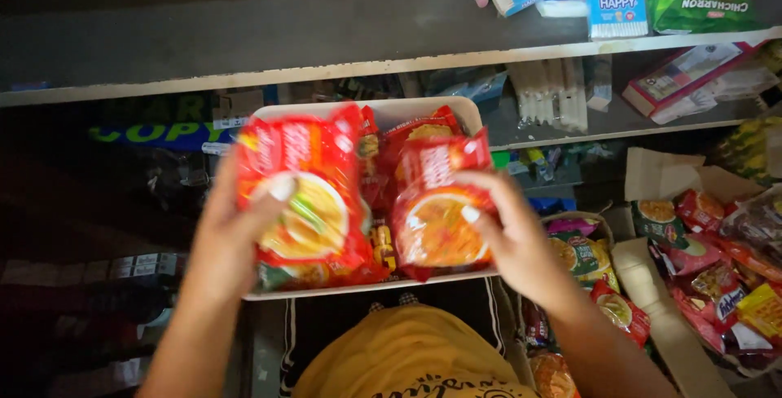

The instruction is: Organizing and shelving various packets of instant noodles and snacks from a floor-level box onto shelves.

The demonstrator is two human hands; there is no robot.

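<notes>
Closest in, at the bottom, is the person's yellow shirt (407, 357). Just above it, the left hand (236, 227) is closed on a red noodle packet (301, 194), thumb on its front. The right hand (509, 231) is closed on a second red packet (436, 211), thumb on its front too. Both packets are shiny, crinkly plastic, with a round picture of noodles on them. They are held just over a white tray (468, 113) with rounded corners, and more red packets lie in it. To the right, open cardboard boxes (652, 284) are full of bright snack bags. Farther back are grey shelves (326, 68) with pale edges. The top shelf carries a blue and white box (617, 8) and a green bag (700, 7). The shelf below holds a flat red box (692, 76). The room is dark on the left.
</notes>
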